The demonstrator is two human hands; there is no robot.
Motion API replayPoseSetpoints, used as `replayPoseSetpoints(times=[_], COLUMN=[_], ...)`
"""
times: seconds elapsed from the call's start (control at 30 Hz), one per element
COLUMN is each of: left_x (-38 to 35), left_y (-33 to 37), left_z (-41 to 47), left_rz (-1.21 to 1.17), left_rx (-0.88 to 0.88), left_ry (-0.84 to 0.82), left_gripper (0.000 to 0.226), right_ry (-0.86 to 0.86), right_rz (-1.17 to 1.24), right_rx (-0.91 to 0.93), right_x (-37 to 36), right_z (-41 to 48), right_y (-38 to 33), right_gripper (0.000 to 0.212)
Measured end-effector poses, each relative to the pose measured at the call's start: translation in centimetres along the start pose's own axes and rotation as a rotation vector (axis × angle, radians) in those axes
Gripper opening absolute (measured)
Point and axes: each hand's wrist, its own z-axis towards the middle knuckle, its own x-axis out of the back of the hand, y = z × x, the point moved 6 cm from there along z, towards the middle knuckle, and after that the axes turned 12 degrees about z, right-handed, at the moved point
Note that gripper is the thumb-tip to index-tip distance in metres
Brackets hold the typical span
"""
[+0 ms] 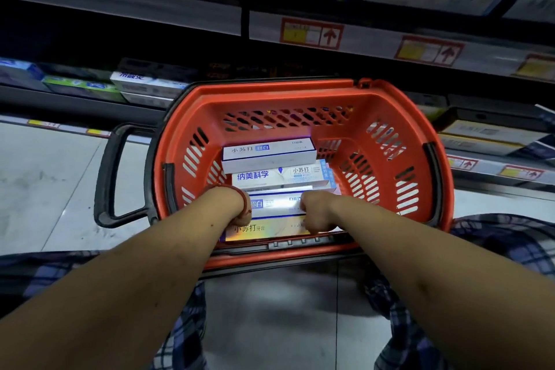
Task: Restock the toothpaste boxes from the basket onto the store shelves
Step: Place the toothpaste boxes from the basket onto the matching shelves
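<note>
A red plastic basket point(399, 117) stands on the floor in front of the shelves. Several white and blue toothpaste boxes lie flat in it. The farthest box point(268, 153) lies on top, a second box point(282, 177) sits below it, and the nearest box point(270, 230) has a shiny gold face. My left hand point(240, 213) is down in the basket at the left ends of the near boxes. My right hand point(315, 213) is curled over their right ends. Both hands press on a blue and white box point(276, 204), fingers hidden under the knuckles.
The basket's black handle point(108, 171) lies folded out to the left. Stocked shelves point(144, 87) run across behind the basket, with price rails point(330, 36) above. More boxes point(480, 135) fill the shelf at right. Grey tiled floor point(45, 183) lies to the left. Plaid trouser legs point(504, 237) flank the basket.
</note>
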Motion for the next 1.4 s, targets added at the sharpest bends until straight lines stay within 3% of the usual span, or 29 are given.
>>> replayPoseSetpoints(times=[0.2,0.33,0.53,0.67,0.83,0.97,1.13,1.3,1.4], left_x=[-0.5,-1.4,-1.3,0.0,2.5,3.7,4.0,3.9,4.4], left_y=[-0.1,-1.6,-3.6,-4.9,-7.5,-7.1,-6.6,-6.5,-6.1], left_z=[-0.4,0.0,0.2,-0.1,-1.7,-3.8,-4.4,-4.3,-4.6], left_rz=[-0.155,-0.464,-0.978,-1.277,-1.549,-1.709,-1.827,-1.885,-1.904], left_rx=[-0.019,0.032,0.123,0.133,0.173,0.082,-0.042,-0.071,-0.112], left_ry=[0.01,-0.026,0.039,0.168,0.497,0.552,0.565,0.611,0.617], left_gripper=[0.019,0.036,0.035,0.022,0.018,0.007,0.018,0.023,0.025], right_ry=[0.014,0.045,0.372,0.511,0.65,0.729,0.755,0.712,0.708], right_rz=[0.158,0.493,0.897,1.074,1.262,1.414,1.605,1.728,1.717], right_rx=[-0.041,-0.093,-0.13,-0.135,-0.111,-0.098,-0.017,0.047,0.08], right_x=[-0.2,0.0,3.0,4.2,5.9,6.8,8.2,8.5,8.5], right_z=[0.2,0.3,-0.7,-1.4,-3.1,-4.3,-6.1,-6.1,-6.3], right_y=[0.7,1.3,2.8,3.4,3.1,3.8,4.9,5.8,6.0], right_gripper=[0.033,0.01,0.013,0.022,0.021,0.024,0.013,0.036,0.031])
